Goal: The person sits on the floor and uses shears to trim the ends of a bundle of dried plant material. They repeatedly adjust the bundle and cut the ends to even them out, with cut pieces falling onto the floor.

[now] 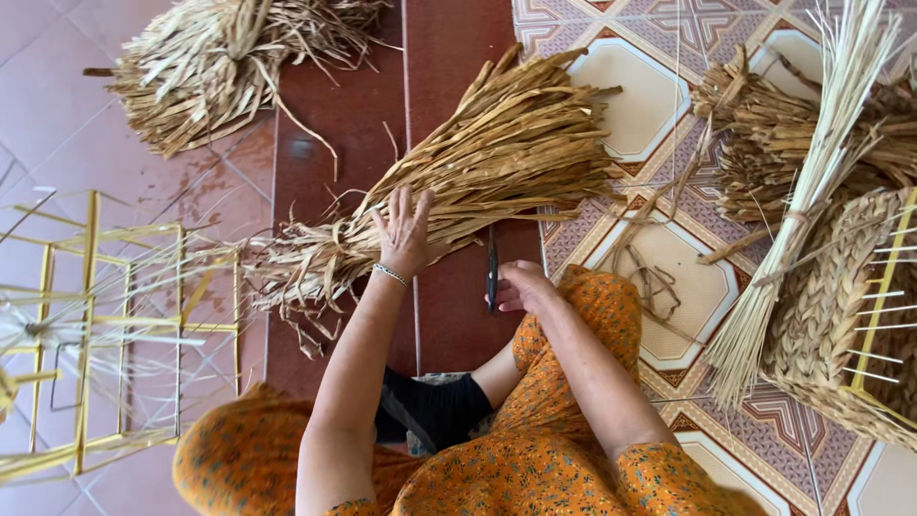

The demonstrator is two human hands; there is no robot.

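Head view: bundle of dried leaves (478, 182) lies on the red floor tiles (449, 315), its long axis slanting from the near left, where the frayed ends spread, up to the far right, where the cut ends fan out. Left hand (403, 234) rests flat on the bundle near its bound waist, fingers spread apart and pressing down rather than closed round anything; a bracelet (390, 275) sits on that wrist. Right hand (521, 287) lies just right of the bundle and a little nearer, fingers curled together on the handle of a dark blade (492, 268). The blade points away from the person, almost straight far, and its tip touches or nearly touches the near edge of the bundle; I cannot tell which. So the bundle lies far and left of the right grip, crossing the blade's line at a slant, and the left hand is the one already on it.

Around them: a second pile of dried leaves (220, 67) at the far left, a yellow wire frame (95, 334) at the near left, a sheaf of pale straight stalks (812, 182) at the right leaning over a half-woven basket (841, 315), and patterned floor tiles (669, 239) beneath those.
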